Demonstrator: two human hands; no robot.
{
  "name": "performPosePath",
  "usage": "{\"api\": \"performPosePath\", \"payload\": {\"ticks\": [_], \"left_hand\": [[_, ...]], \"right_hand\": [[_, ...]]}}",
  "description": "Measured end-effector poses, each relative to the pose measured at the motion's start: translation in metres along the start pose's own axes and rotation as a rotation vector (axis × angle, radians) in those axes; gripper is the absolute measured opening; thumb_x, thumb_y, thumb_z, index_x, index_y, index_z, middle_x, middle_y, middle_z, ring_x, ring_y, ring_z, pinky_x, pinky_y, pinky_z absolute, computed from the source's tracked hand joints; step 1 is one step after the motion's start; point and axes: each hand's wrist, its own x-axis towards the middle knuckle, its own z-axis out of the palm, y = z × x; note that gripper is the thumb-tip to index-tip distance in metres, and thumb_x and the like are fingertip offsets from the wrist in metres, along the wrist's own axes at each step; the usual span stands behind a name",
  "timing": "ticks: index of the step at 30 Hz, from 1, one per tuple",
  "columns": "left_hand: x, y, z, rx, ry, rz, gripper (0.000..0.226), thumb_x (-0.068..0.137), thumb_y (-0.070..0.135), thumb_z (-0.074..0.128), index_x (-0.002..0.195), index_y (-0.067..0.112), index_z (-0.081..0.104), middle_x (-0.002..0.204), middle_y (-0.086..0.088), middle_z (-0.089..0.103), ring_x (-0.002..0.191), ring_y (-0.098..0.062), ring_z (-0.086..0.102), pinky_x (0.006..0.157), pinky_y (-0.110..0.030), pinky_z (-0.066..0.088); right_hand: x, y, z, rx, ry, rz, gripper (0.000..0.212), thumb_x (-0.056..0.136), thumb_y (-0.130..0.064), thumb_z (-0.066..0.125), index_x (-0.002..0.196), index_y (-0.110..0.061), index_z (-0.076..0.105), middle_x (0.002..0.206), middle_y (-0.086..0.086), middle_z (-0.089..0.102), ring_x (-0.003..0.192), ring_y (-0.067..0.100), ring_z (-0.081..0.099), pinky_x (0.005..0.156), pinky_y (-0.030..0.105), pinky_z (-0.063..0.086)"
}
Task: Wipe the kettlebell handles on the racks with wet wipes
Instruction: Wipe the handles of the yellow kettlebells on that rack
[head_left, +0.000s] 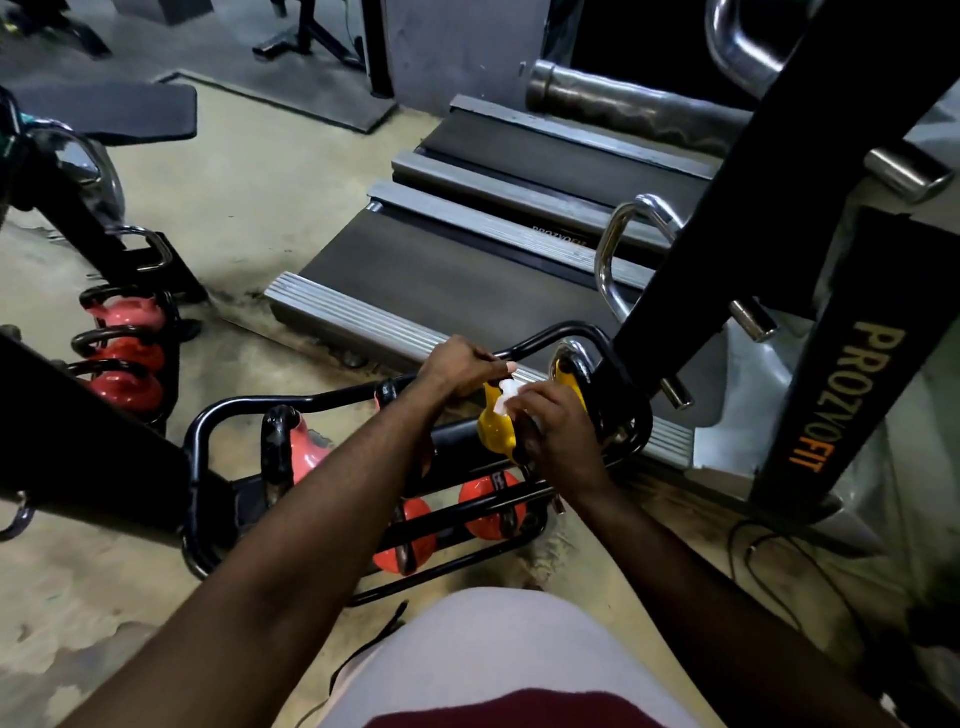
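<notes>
Left hand curls round the top rail of a black tubular rack, while the right hand pinches a white wet wipe against the top of a yellow kettlebell seated at the right end of the rack's upper tier; its handle is hidden beneath the fingers. Orange-red kettlebells sit on the lower tier, a pink kettlebell with a black handle stands further left on the upper tier, and treadmill decks lie on the floor just behind the rack.
</notes>
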Motion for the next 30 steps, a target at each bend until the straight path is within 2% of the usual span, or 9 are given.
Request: {"api": "performPosePath", "payload": {"ticks": [5, 9, 13, 16, 19, 22, 24, 28, 30], "left_hand": [[0.001, -0.003, 0.000, 0.011, 0.004, -0.010, 0.043, 0.078, 0.063, 0.070, 0.093, 0.023, 0.080, 0.087, 0.001, 0.075, 0.084, -0.016, 0.068, 0.068, -0.026, 0.050], [0.004, 0.000, 0.007, 0.047, -0.006, -0.001, 0.044, 0.074, 0.060, 0.074, 0.101, 0.026, 0.077, 0.094, 0.005, 0.075, 0.086, -0.011, 0.068, 0.080, -0.034, 0.058], [0.009, 0.002, 0.006, 0.102, -0.029, -0.006, 0.045, 0.072, 0.063, 0.075, 0.097, 0.025, 0.078, 0.090, 0.005, 0.076, 0.086, -0.011, 0.069, 0.082, -0.035, 0.058], [0.009, 0.002, 0.007, 0.080, -0.030, 0.012, 0.048, 0.074, 0.059, 0.076, 0.108, 0.026, 0.076, 0.106, 0.003, 0.075, 0.100, -0.013, 0.068, 0.091, -0.033, 0.054], [0.004, 0.001, 0.011, 0.062, -0.018, 0.061, 0.045, 0.082, 0.050, 0.073, 0.119, 0.024, 0.072, 0.121, 0.001, 0.070, 0.112, -0.014, 0.065, 0.097, -0.032, 0.051], [-0.003, 0.001, 0.015, 0.062, 0.005, 0.082, 0.042, 0.085, 0.046, 0.071, 0.120, 0.023, 0.071, 0.122, 0.000, 0.070, 0.113, -0.015, 0.064, 0.097, -0.033, 0.051], [-0.003, -0.001, 0.015, 0.065, 0.016, 0.080, 0.040, 0.085, 0.045, 0.071, 0.119, 0.023, 0.071, 0.120, 0.000, 0.071, 0.112, -0.016, 0.065, 0.096, -0.034, 0.052], [-0.004, -0.006, 0.016, 0.022, 0.028, 0.055, 0.041, 0.081, 0.047, 0.074, 0.115, 0.025, 0.073, 0.114, -0.001, 0.073, 0.108, -0.015, 0.067, 0.094, -0.034, 0.053], [-0.005, -0.006, 0.018, 0.029, 0.046, 0.060, 0.042, 0.081, 0.051, 0.073, 0.115, 0.027, 0.072, 0.113, -0.001, 0.073, 0.108, -0.016, 0.067, 0.094, -0.035, 0.054]], "right_hand": [[-0.027, -0.004, -0.006, -0.081, 0.016, -0.017, 0.027, 0.088, -0.018, 0.069, 0.115, -0.015, 0.067, 0.098, 0.005, 0.062, 0.092, 0.020, 0.052, 0.076, 0.035, 0.045], [0.003, -0.013, 0.006, -0.231, -0.020, -0.072, 0.012, 0.079, -0.016, 0.074, 0.091, -0.017, 0.070, 0.096, 0.004, 0.060, 0.086, 0.023, 0.051, 0.073, 0.036, 0.044], [-0.003, -0.010, 0.002, -0.245, 0.008, -0.077, 0.010, 0.078, -0.019, 0.075, 0.086, -0.017, 0.069, 0.089, 0.003, 0.059, 0.082, 0.021, 0.051, 0.070, 0.036, 0.041], [-0.035, -0.007, -0.004, -0.012, 0.027, 0.055, 0.013, 0.084, -0.017, 0.073, 0.095, -0.021, 0.069, 0.095, -0.004, 0.061, 0.089, 0.016, 0.056, 0.074, 0.032, 0.046], [-0.031, -0.006, -0.004, 0.439, 0.065, 0.454, 0.014, 0.091, -0.016, 0.067, 0.104, -0.022, 0.065, 0.102, -0.010, 0.067, 0.096, 0.009, 0.065, 0.079, 0.025, 0.053], [0.006, -0.007, 0.002, 0.845, 0.008, 0.753, 0.006, 0.096, -0.010, 0.059, 0.100, -0.013, 0.062, 0.090, 0.002, 0.070, 0.083, 0.014, 0.066, 0.071, 0.026, 0.054], [0.026, -0.004, 0.006, 1.017, -0.101, 0.896, 0.015, 0.098, -0.001, 0.050, 0.093, -0.008, 0.063, 0.078, 0.004, 0.071, 0.075, 0.018, 0.066, 0.065, 0.027, 0.054], [0.028, -0.001, -0.001, 1.178, -0.384, 0.882, 0.017, 0.094, -0.003, 0.046, 0.089, 0.001, 0.061, 0.076, 0.015, 0.066, 0.070, 0.027, 0.064, 0.062, 0.033, 0.053], [0.013, 0.002, -0.010, 1.017, -0.316, 0.857, 0.019, 0.097, -0.004, 0.049, 0.085, -0.005, 0.063, 0.072, 0.010, 0.066, 0.066, 0.023, 0.063, 0.056, 0.028, 0.053]]}}
